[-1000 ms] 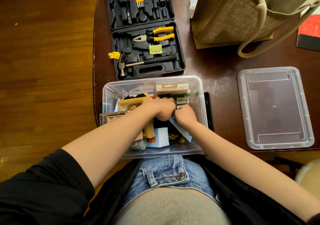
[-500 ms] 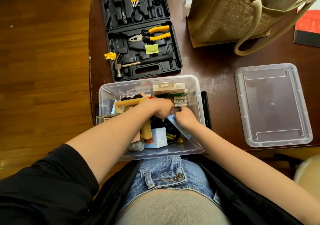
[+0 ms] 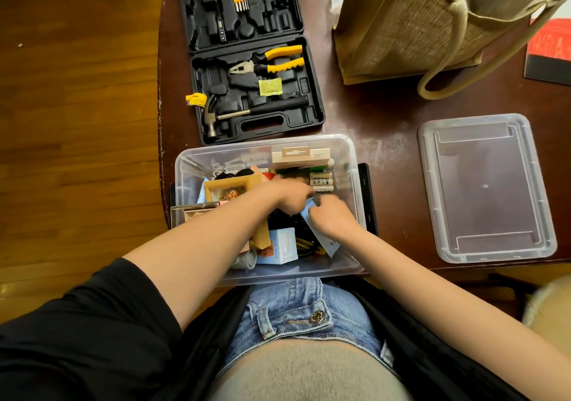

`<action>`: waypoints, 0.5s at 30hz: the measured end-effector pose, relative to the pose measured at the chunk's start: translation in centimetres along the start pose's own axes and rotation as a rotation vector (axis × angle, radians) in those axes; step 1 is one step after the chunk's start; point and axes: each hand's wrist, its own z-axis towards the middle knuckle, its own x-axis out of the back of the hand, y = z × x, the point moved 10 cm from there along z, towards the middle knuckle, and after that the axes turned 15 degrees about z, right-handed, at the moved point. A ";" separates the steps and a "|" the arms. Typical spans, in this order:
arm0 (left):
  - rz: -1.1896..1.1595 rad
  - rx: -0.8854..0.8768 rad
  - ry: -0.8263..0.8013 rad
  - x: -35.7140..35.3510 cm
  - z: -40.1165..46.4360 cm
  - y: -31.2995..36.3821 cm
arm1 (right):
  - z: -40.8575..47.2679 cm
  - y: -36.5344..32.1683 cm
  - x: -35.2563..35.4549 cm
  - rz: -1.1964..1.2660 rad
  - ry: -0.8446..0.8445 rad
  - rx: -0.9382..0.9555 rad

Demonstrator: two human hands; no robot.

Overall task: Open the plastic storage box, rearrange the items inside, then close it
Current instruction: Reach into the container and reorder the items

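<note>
The clear plastic storage box [image 3: 352, 165] stands open at the table's near edge, full of small items: a wooden frame [image 3: 230, 182], a battery pack [image 3: 321, 181], a cardboard package [image 3: 301, 156] and a small blue-white carton [image 3: 282, 246]. Its clear lid [image 3: 485, 187] lies flat on the table to the right. Both hands are inside the box, close together. My right hand [image 3: 332, 219] grips a light-blue packet [image 3: 324, 240] with curled fingers. My left hand [image 3: 290, 196] has its blurred, curled fingers at the packet's upper corner, beside the batteries.
An open black tool case [image 3: 250, 57] with yellow pliers [image 3: 272, 60] and a hammer [image 3: 234, 113] lies just behind the box. A jute bag [image 3: 411, 20] stands at the back right, with a red-and-black book [image 3: 550, 48] at the far right. Wooden floor [image 3: 77, 107] lies left of the table edge.
Both hands stayed in the box and shifted slightly toward the near right. The battery pack, earlier partly under my left hand, is now fully uncovered.
</note>
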 end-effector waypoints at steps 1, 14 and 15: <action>0.032 -0.008 -0.008 -0.2 0.1 0.1 | -0.6 -0.3 -0.1 -0.071 -0.007 0.016; 0.140 -0.032 0.013 -0.2 0.0 0.5 | 0.0 1.0 -2.2 -0.038 -0.121 -0.064; 0.139 -0.037 0.017 -0.2 0.0 0.6 | 0.3 1.1 -2.2 -0.027 -0.129 -0.067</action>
